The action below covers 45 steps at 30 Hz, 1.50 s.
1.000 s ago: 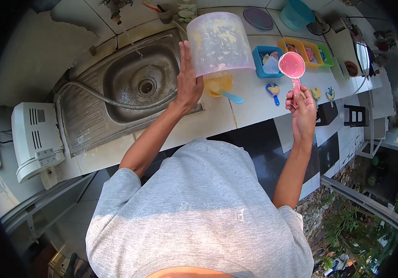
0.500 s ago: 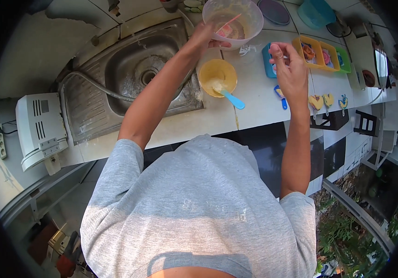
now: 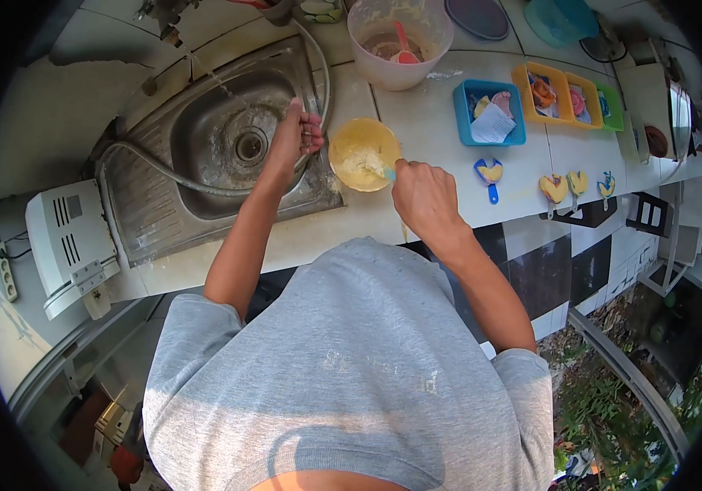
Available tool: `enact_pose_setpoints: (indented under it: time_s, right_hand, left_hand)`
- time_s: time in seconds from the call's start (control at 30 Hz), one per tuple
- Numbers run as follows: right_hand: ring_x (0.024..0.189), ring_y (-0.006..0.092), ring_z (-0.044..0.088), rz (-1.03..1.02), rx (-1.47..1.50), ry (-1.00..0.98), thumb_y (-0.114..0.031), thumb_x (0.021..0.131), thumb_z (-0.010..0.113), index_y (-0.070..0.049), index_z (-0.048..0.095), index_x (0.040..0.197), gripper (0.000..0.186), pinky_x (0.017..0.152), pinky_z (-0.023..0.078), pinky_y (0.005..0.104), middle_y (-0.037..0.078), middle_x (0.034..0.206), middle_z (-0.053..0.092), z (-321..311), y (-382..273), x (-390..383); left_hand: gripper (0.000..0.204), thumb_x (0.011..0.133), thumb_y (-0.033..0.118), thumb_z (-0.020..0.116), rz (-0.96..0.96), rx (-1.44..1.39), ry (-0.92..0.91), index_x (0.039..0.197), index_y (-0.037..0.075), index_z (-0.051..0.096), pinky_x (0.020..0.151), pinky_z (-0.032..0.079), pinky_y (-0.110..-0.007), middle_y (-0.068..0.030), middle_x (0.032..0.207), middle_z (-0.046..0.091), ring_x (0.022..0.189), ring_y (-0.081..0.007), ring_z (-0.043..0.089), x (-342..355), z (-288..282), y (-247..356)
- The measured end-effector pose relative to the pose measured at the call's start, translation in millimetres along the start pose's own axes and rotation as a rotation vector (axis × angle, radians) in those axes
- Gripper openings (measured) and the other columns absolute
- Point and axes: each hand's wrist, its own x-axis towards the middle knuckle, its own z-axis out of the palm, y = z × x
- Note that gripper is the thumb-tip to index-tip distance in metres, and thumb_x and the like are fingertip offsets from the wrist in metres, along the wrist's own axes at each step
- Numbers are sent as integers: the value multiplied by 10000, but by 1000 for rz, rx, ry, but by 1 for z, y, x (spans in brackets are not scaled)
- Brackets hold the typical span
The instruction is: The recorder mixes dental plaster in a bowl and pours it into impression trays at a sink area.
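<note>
**Kid:** Down by the sink, what is the left hand doing?

**Friend:** It hangs over the steel sink with the fingers loosely bent and close together. It holds nothing. A thin stream of water falls into the sink near the drain, up and to the left of the hand. I think the hand is there so any drips land in the sink and not on the desk.

**Kid:** And the right hand?

**Friend:** Its grip is pressed shut around a blue spoon. Only a bit of the handle shows. The spoon tip sits inside the yellow bowl, in some pale, lumpy mix.

**Kid:** Where is that bowl?

**Friend:** On the white desk, just beside the right edge of the sink, between the two hands. It sits right in front of the person, so it is easy to reach and stir.

**Kid:** What else is up there?

**Friend:** A big clear tub stands behind the bowl, with a pink scoop resting inside it. To the right is a blue tray with a white packet, then orange and green trays in a row. Small scoops with yellow stuff lie near the front edge of the desk. A white box-shaped machine sits well apart, left of the sink.
</note>
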Motion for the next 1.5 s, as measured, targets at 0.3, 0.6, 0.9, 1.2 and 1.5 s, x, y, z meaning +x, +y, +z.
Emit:
enact_pose_setpoints:
  time_s: [0.3,0.6,0.9,1.2,1.5]
  right_hand:
    - [693,335,666,-103,-46,64,-119,792,579,-15,620,894,151,607,534,426,187,787,637,8,-6,18]
    - [723,306,660,-246,-313,174,-149,781,600,-78,667,869,132,595,526,407,142,856,616,-25,-15,26]
    - [615,340,630,106,-90,70,-101,861,517,-7,652,913,173,542,471,432,168,657,628,-2,-36,-5]
    - [576,270,591,24,73,239,-47,847,537,-52,667,1069,257,563,488,404,92,679,617,-15,-66,24]
    - [882,240,604,-528,-473,23,-78,794,587,-122,633,1179,390,624,524,364,84,980,576,-71,-87,48]
  left_hand:
    - [1012,800,834,250,-644,-1101,-675,1439,50,303,1079,319,-546,-188,1398,430,1274,-372,427,-44,35,-75]
    - [635,920,516,424,-524,-988,-703,1411,114,400,1061,376,-546,-161,1430,423,1294,-376,434,-37,41,-41]
    - [689,855,507,560,-206,-1101,-590,1368,62,437,1087,353,-486,-146,1389,469,1257,-308,475,-36,27,-30]
    - [435,915,385,469,-239,-1231,-506,1222,95,575,999,432,-509,-120,1239,590,1148,-312,557,-25,20,-19]
    - [484,891,340,381,-342,-1122,-477,1260,77,551,1009,419,-551,-160,1280,566,1176,-339,544,-35,6,-10]
